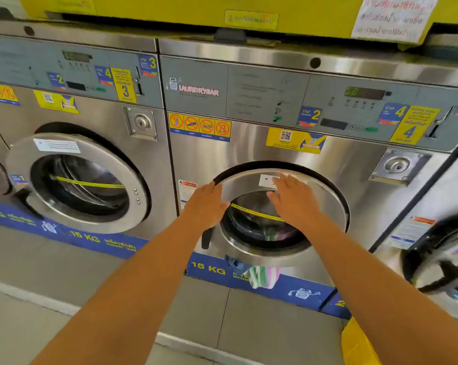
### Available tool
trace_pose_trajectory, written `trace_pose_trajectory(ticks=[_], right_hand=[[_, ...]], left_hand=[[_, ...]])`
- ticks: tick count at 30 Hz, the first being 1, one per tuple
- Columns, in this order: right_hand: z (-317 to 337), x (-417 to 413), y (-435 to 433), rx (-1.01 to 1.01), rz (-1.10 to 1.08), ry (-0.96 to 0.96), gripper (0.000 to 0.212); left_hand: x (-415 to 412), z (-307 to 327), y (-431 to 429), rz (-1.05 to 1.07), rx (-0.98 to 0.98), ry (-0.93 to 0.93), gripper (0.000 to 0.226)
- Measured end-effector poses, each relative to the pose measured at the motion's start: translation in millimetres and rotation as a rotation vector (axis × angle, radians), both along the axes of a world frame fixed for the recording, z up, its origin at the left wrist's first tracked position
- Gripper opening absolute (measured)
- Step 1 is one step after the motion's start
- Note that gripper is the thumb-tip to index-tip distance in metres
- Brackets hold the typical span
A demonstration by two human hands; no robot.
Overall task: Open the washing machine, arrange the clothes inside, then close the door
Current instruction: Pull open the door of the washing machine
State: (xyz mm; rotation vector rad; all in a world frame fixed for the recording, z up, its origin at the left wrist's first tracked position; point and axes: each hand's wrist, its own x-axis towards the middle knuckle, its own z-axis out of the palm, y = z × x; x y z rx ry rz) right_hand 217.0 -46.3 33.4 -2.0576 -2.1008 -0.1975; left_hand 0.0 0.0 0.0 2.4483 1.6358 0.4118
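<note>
Steel coin washers line the wall. At frame centre the washing machine door (283,206) sits nearly shut, both palms flat on it: left hand (205,204) at its left rim, right hand (292,197) near the top, fingers spread, gripping nothing. A striped cloth (262,276) hangs pinched below the door, so arranging looks unfinished. Clothes (272,231) behind the glass are blurred; whether the latch has caught cannot be told.

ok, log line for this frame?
stage: at door | left hand: flat on door left rim | right hand: flat on door top | cloth: hanging out under door | clothes: in drum
</note>
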Motion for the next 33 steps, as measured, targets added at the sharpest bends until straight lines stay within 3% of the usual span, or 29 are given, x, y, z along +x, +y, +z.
trace_pose_trajectory(ticks=[14, 18, 23, 30, 33], right_hand=[[-49, -30, 87, -0.020, -0.074, -0.186, 0.060], [-59, -37, 90, 0.064, -0.156, -0.163, 0.059], [-64, -52, 93, 0.118, -0.228, -0.087, 0.058], [-62, -59, 85, 0.243, -0.295, -0.042, 0.039], [-62, -61, 69, 0.244, -0.284, -0.054, 0.035]], left_hand=[[-1, -56, 90, -0.174, -0.014, -0.096, 0.067], [4, -71, 102, -0.240, -0.007, -0.133, 0.069], [7, -84, 102, -0.157, 0.018, -0.215, 0.070], [1, -78, 88, -0.171, 0.162, -0.331, 0.033], [-9, -78, 73, -0.239, 0.215, -0.355, 0.033]])
